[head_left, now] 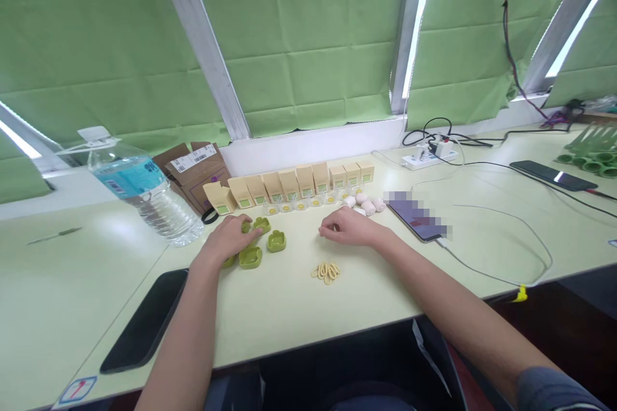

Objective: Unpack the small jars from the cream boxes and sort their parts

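Observation:
My left hand is over a group of small green scalloped dishes at mid-table. Its thumb and index finger close round one green dish, partly hidden by the hand. Other dishes stand beside it: one behind, one to the right and one in front. My right hand rests on the table with curled fingers pressed together; whether they hold anything is hidden. A small heap of pale yellow rings lies in front of it. Pink and white rounded pieces sit just behind its wrist.
A row of small tan boxes stands behind clear packets with yellow centres. Left are a tilted water bottle, a cardboard box and a black phone. Right are a cabled phone and a power strip.

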Demonstrator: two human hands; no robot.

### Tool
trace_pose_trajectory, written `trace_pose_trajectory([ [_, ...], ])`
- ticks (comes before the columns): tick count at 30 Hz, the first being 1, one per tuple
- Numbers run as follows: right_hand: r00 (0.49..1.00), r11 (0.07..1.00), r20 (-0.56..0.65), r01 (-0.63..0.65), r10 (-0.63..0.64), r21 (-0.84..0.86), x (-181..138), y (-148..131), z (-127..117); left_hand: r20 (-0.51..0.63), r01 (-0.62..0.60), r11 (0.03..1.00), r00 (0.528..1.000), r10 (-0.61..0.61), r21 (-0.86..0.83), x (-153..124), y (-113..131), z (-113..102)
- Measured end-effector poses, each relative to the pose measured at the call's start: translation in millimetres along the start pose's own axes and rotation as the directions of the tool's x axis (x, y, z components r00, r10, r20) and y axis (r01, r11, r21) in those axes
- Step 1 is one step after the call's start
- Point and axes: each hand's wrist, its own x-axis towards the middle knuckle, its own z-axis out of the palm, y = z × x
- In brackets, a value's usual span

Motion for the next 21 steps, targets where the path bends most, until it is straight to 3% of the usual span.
trace_pose_trajectory([
  [5,0.998,1.000,-0.068,-0.012,0.011,-0.008,0,-1,-2,-0.118,-0.023,0.999,0.993,0.028,0.047,-7,36,-7],
  [11,0.975,0.982,-0.160,-0.166,0.151,-0.085,5,2,-11,-0.210,-0.220,0.972,0.950,0.233,0.084,-9,84,0],
  [16,0.959,0.951,-0.190,-0.247,0.212,-0.187,18,20,-29,-0.235,-0.429,0.903,0.876,0.420,0.018,-11,121,22],
  [21,0.928,0.886,-0.253,-0.345,0.272,-0.311,40,64,-56,-0.258,-0.553,0.833,0.810,0.526,-0.036,-19,141,53],
])
